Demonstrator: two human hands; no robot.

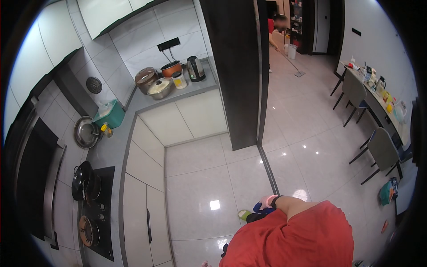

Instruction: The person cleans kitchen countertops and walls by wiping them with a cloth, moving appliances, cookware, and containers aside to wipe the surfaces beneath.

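Floor tiles (pixel 195 189) look glossy, the shirt (pixel 289 236) cloth.

Left hand (pixel 205 264): cut off by bottom edge; grip indeterminable. Blue item (pixel 257 208) at right hand (pixel 267 202): partly hidden, identity unclear. Green slipper (pixel 243 214): partly covered. Distant person (pixel 271 26): head blurred, body partly behind dark partition (pixel 233 80). Small table items (pixel 368 75): unidentifiable.

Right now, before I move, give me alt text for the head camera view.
A person in a red shirt reaches low over a tiled kitchen floor, right hand at a blue item. At left, a grey counter holds a black cooktop and black cookware; at upper right, through an opening, is another person with a flat mop.
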